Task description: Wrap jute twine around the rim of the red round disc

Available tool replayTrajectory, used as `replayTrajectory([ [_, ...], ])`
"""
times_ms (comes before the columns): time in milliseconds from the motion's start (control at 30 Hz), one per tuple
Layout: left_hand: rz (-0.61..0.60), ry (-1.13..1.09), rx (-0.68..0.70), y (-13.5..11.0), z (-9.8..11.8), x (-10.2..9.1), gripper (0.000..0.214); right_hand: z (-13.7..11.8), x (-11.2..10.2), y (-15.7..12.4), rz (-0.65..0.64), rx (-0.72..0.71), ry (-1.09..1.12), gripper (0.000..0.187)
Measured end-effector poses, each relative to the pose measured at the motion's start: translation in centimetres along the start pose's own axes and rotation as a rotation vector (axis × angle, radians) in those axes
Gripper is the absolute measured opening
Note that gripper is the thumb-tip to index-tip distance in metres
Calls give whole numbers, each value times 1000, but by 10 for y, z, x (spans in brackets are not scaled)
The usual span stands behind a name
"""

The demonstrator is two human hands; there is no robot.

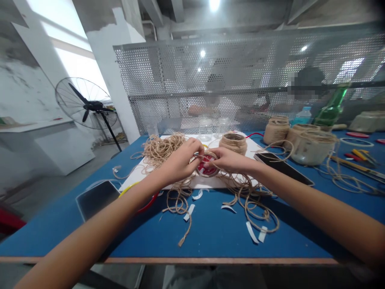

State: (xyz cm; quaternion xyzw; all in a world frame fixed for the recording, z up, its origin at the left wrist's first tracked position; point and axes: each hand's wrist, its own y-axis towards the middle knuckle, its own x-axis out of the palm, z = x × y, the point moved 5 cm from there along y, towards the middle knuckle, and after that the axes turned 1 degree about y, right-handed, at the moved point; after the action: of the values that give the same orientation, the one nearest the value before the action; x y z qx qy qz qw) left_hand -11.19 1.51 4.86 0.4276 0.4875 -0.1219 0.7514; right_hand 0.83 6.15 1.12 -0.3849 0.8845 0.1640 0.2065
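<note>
Over the white board at mid-table, my two hands meet at a small red disc with pale twine round its rim. The fingers of my left hand are pinched on a strand of twine at the disc's upper left. My right hand grips the disc's right edge, thumb over its face. A loose heap of jute twine lies left of my hands. More twine trails in loops off the board's front edge. Just behind my right hand stands a twine-wrapped jar.
Twine-covered jars, a green bottle and a dark phone are at right. Another dark flat device lies at left. White paper scraps dot the blue table. A perforated metal screen rises behind; a fan stands left.
</note>
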Motion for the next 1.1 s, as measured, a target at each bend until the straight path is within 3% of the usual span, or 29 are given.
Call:
replayTrajectory([
  [200, -71, 88, 134, -12, 5, -2, 18, 3, -6, -2, 103, 4, 255, 30],
  [400, -24, 137, 223, -16, 9, -5, 13, 4, -9, -2, 221, -6, 439, 31],
  [867, 73, 207, 306, -18, 12, -4, 19, 4, -3, 2, 231, -42, 564, 27],
  [1100, 104, 360, 374, -17, 17, 1, 19, 2, -2, 1, 263, -26, 644, 22],
])
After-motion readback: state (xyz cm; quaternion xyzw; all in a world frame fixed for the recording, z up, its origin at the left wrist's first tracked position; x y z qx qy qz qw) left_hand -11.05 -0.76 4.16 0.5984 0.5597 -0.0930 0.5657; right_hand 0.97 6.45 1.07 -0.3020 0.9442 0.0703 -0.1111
